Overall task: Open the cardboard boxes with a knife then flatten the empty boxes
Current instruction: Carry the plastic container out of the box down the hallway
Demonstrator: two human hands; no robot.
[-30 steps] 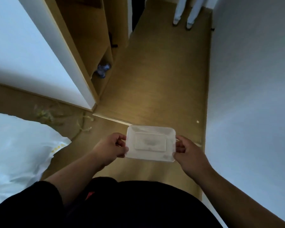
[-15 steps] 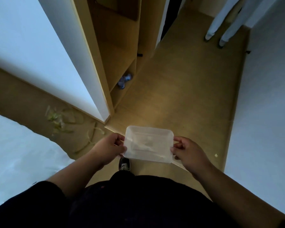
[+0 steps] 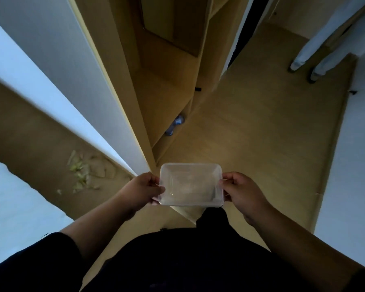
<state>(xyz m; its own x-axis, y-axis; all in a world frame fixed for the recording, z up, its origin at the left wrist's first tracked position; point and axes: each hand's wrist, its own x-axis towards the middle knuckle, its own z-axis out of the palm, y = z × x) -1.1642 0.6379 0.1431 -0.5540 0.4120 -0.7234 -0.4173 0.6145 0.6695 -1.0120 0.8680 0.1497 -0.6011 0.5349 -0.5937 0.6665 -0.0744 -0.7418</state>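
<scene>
**Clear container, held two-handed above floor**

Wooden shelf unit [image 3: 169, 66]: top cut off; bottle [image 3: 175, 124] on lowest shelf, blurred.
Clear plastic container [image 3: 190, 184]: contents indistinct; long axis left-right, level.
Left hand [image 3: 140, 190], right hand [image 3: 241, 191]: each pinching one short end.
</scene>
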